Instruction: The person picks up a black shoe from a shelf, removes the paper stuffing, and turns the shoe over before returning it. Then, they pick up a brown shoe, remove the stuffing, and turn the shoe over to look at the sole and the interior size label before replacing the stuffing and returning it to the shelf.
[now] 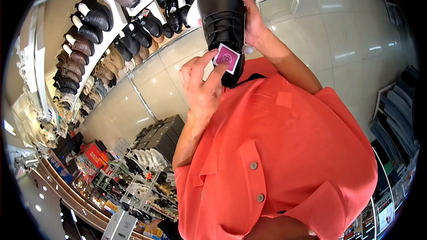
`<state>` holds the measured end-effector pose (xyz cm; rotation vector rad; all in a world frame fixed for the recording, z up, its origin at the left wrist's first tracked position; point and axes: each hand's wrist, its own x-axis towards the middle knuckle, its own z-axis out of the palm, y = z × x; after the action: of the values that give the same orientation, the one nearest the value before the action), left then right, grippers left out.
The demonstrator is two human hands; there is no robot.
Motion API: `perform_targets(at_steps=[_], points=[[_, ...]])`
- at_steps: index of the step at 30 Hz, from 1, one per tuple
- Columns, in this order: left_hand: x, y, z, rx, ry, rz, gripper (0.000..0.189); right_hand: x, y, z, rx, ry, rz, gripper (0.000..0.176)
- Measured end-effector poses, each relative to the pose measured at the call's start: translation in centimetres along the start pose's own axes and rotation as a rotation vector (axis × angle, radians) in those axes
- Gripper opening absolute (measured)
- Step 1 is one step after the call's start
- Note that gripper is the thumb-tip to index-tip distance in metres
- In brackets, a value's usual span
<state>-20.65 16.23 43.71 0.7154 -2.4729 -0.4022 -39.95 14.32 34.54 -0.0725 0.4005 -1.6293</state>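
Note:
A black lace-up leather shoe [219, 6] is held up at the top centre, its toe towards the top edge and its heel near my red shirt. My right hand [252, 20] grips it along its right side; the fingers beneath are hidden. Over the shoe's opening, below the laces, lies a small square purple card with a white border [228, 58]. The thumb and index finger of my left hand [202, 80] are on this card, and its other fingers are bent. Part of the card is under a fingertip.
Curved white shelves [116, 24] with rows of black and brown shoes stand at the upper left. Stacked dark boxes [162, 135] are below them. A small framed mirror [276, 5] is on the tiled floor behind the shoe. Folded jeans [396, 115] lie on a rack at the right.

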Motion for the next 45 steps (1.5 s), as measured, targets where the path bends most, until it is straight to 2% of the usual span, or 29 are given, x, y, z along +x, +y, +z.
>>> perform_targets(at_steps=[3,4,5,7,8,9,11,13,15,16,22,26,30,33,35,37,38,39,41,42,43,45], points=[[0.2,-0.7,-0.6,-0.088,0.099,0.030,0.034,-0.1,-0.2,0.2,0.017,-0.004,0.012,0.076],[0.5,-0.5,-1.3,-0.116,0.088,-0.003,0.026,-0.3,-0.3,0.4,0.046,-0.020,0.043,0.077],[0.4,-0.5,-1.5,-0.109,0.094,-0.004,0.026,-0.4,-0.4,0.5,0.074,-0.038,0.075,0.078],[0.7,0.0,-2.4,-0.484,0.157,-0.577,0.021,-0.7,-0.5,0.6,0.071,-0.053,0.128,0.083],[1.4,0.1,-2.6,-0.811,0.255,-0.701,0.025,-0.9,-0.4,0.8,0.067,-0.045,0.130,0.083],[1.4,-0.5,-2.9,-0.797,0.277,-0.703,0.025,-0.9,-0.2,0.9,0.062,-0.040,0.133,0.084],[1.5,-1.9,-3.5,-1.054,0.237,-0.720,0.032,-1.1,0.2,0.8,-0.047,0.007,0.118,0.086],[1.7,-2.3,-4.1,-0.931,0.195,-0.765,0.029,-1.4,0.5,0.7,-0.048,-0.007,0.145,0.087],[1.8,-2.7,-4.4,-0.945,0.142,-0.683,0.027,-2.0,0.3,1.1,-0.014,-0.082,0.217,0.086],[1.9,-2.7,-4.8,-0.891,0.077,-0.669,0.027,-2.2,0.6,1.2,0.031,-0.050,0.215,0.083],[2.9,-2.5,-5.7,-0.971,0.022,-0.683,0.032,-3.0,0.6,1.6,0.129,-0.014,0.262,0.082],[3.2,-2.4,-5.5,-0.953,0.026,-0.644,0.036,-2.8,1.1,0.7,0.064,0.085,0.223,0.085],[3.1,-3.2,-5.2,-0.996,0.051,-0.707,0.032,-2.8,0.9,1.5,0.034,0.063,0.216,0.085],[2.6,-4.4,-5.1,-1.000,0.043,-0.712,0.025,-2.5,0.7,1.1,0.122,-0.004,0.301,0.086],[2.7,-4.4,-5.2,-0.992,0.061,-0.732,0.020,-2.1,0.8,0.1,0.185,-0.124,0.363,0.088],[3.5,-3.8,-5.3,-1.178,0.167,-0.908,0.015,-1.8,1.1,0.0,0.318,-0.120,0.393,0.093],[3.7,-3.8,-5.1,-1.120,0.175,-0.941,0.015,-1.9,1.1,0.2,0.298,-0.218,0.385,0.087],[3.5,-3.6,-5.2,-1.107,0.182,-0.951,0.015,-2.1,1.4,0.5,0.308,-0.221,0.398,0.087],[3.6,-3.7,-5.2,-1.060,0.180,-0.925,0.019,-1.9,1.3,1.0,0.261,-0.099,0.345,0.087],[3.5,-4.0,-5.4,-0.901,0.121,-0.919,0.023,-1.9,1.4,1.2,0.216,-0.099,0.335,0.087],[3.4,-4.0,-5.4,-0.901,0.127,-0.920,0.023,-1.8,1.4,1.4,0.213,-0.101,0.339,0.087],[3.6,-3.7,-5.3,-1.068,0.135,-0.790,0.034,-1.6,1.3,2.0,0.134,-0.094,0.313,0.089]])
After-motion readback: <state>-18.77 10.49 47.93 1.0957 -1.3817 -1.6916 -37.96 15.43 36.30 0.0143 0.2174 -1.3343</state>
